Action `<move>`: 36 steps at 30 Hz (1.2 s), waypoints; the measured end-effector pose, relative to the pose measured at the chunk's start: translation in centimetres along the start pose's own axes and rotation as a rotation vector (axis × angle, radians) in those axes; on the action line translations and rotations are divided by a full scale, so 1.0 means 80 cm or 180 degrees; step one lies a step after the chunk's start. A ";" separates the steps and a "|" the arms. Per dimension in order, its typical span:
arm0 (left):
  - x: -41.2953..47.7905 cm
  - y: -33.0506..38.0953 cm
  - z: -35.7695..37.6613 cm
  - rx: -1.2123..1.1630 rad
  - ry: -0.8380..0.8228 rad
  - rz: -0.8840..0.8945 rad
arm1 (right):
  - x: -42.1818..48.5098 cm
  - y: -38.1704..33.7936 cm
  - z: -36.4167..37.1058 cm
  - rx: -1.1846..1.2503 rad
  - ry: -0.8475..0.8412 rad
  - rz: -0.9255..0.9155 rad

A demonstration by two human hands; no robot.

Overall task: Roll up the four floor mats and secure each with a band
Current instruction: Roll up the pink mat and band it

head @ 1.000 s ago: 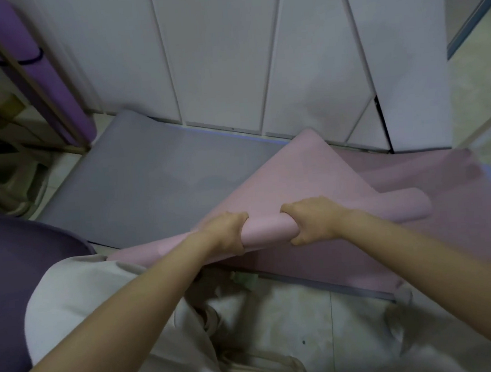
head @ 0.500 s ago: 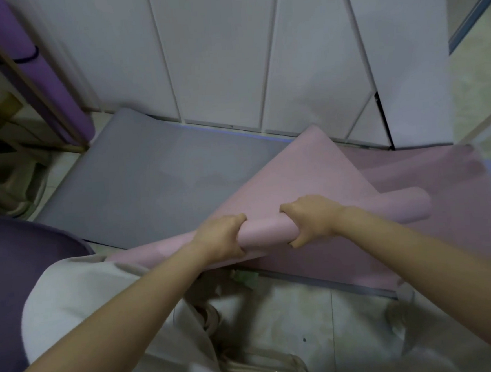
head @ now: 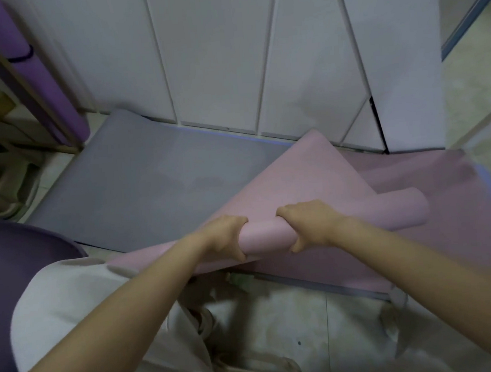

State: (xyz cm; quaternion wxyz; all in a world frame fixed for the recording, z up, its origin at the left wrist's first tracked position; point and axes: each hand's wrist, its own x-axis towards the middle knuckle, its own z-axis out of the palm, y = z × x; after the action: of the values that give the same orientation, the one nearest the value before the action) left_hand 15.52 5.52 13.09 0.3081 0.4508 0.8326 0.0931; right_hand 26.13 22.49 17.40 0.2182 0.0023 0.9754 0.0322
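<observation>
Grip unchanged: left hand (head: 225,237), right hand (head: 309,225) curled round pink mat (head: 264,237) roll; rolling paused, much mat unrolled, banding pending.

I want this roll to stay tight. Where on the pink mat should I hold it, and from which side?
Grip the rolled tube of the pink mat near its middle, from the near side, fingers curled over the top, as the left hand and right hand do. The tube is round and slim enough to wrap; the loose sheet fans out beyond it.
</observation>
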 end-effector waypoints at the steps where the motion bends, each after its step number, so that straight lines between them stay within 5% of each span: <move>1: 0.002 -0.002 -0.007 -0.0060 -0.0199 -0.0008 | -0.004 -0.004 0.003 -0.0100 0.0144 -0.0001; 7: 0.011 -0.008 -0.021 -0.0160 -0.0722 -0.0032 | -0.007 -0.016 0.014 -0.0331 0.0443 0.0057; 21: -0.009 0.024 0.030 0.0776 0.1038 0.0017 | 0.017 0.015 -0.018 0.0524 -0.0670 0.0076; 27: 0.006 0.028 0.008 0.0430 0.0639 0.0142 | -0.001 0.021 -0.011 0.0440 -0.0471 0.0207; 36: 0.039 0.029 -0.032 -0.0062 -0.0915 0.0070 | -0.033 0.006 0.010 -0.0390 0.0410 0.0217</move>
State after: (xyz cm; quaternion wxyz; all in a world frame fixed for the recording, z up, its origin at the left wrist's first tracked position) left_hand 14.35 9.68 14.78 0.4275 0.4656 0.7739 0.0390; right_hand 28.86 22.98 17.82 0.1536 0.0200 0.9829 0.0993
